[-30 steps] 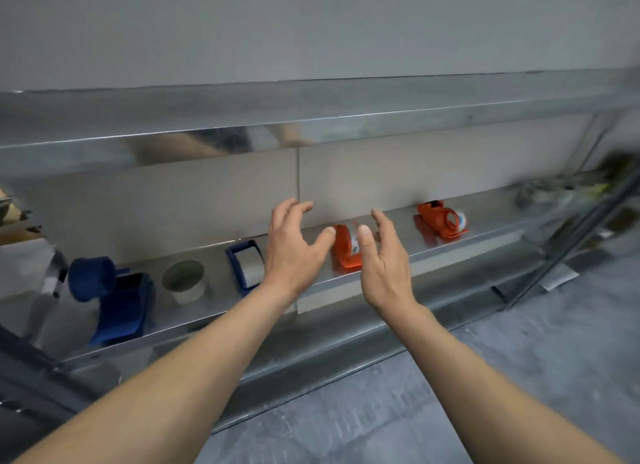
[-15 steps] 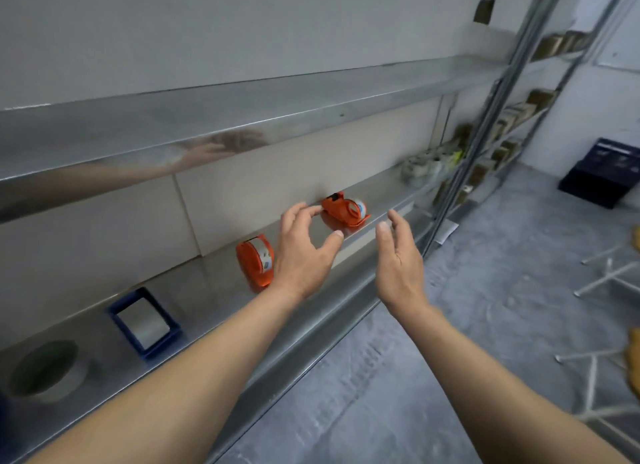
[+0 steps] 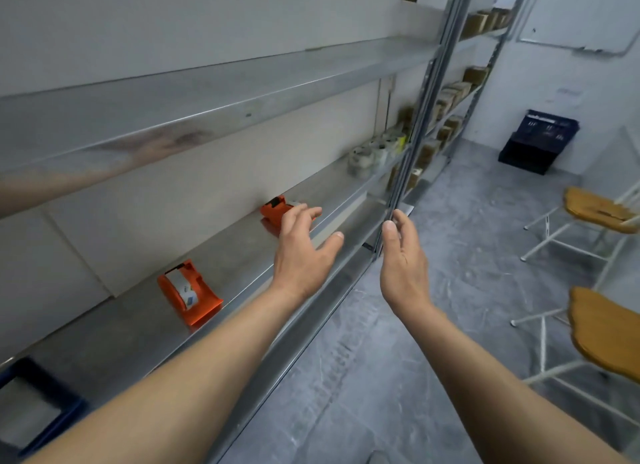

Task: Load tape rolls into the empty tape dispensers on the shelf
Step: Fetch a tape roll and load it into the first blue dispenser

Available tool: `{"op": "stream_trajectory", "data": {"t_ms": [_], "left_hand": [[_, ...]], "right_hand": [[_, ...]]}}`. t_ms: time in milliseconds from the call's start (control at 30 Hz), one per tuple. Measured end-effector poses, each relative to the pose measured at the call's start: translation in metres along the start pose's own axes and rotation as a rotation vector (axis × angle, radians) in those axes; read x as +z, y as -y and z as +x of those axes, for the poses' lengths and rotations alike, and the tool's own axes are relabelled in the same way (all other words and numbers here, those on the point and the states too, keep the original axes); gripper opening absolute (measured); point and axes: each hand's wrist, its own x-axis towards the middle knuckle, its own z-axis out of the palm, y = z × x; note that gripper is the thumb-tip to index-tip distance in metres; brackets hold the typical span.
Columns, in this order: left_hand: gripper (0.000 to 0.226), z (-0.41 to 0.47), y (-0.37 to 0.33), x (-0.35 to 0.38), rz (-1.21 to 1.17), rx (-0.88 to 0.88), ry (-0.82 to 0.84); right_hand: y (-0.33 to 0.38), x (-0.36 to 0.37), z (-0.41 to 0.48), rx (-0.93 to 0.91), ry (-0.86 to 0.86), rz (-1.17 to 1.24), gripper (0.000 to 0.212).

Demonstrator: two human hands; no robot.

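Two orange tape dispensers stand on the metal shelf (image 3: 242, 249). The near orange dispenser (image 3: 187, 292) holds a white roll. The far orange dispenser (image 3: 277, 209) is partly hidden behind my left hand (image 3: 304, 252), which hovers over the shelf's front edge with relaxed fingers and holds nothing. My right hand (image 3: 403, 263) is raised in front of the shelf, fingers loosely extended, also holding nothing. A blue dispenser (image 3: 34, 404) shows at the bottom left corner. Several tape rolls (image 3: 374, 154) sit blurred at the far end of the shelf.
An upper shelf (image 3: 242, 89) overhangs the working shelf. A metal upright post (image 3: 415, 124) stands beyond my right hand, with more shelving of boxes behind it. Two wooden-seated stools (image 3: 602, 328) stand at right, and a dark blue crate (image 3: 540, 141) sits on the grey floor.
The view has swung right along the shelf. Both hands moved right with it, past the first orange dispenser toward the second. Neither hand has taken hold of anything.
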Motion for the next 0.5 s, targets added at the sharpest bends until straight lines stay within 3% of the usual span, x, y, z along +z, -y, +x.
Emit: {"op": "stream_trajectory", "data": {"t_ms": [200,367,500], "left_hand": [[0.060,0.058,-0.010,0.074,0.020,-0.039,-0.011],[0.072,0.104,-0.026,0.135,0.040,-0.096,-0.040],[0.064,0.139,-0.032,0.178,0.085,-0.084,-0.036]], "right_hand": [[-0.034,-0.029,0.084,0.018,0.037,0.000,0.054],[-0.055,-0.062,0.157,0.048,0.076,-0.038,0.058],[-0.075,-0.081,0.209,0.056,0.105,-0.081,0.066]]}}
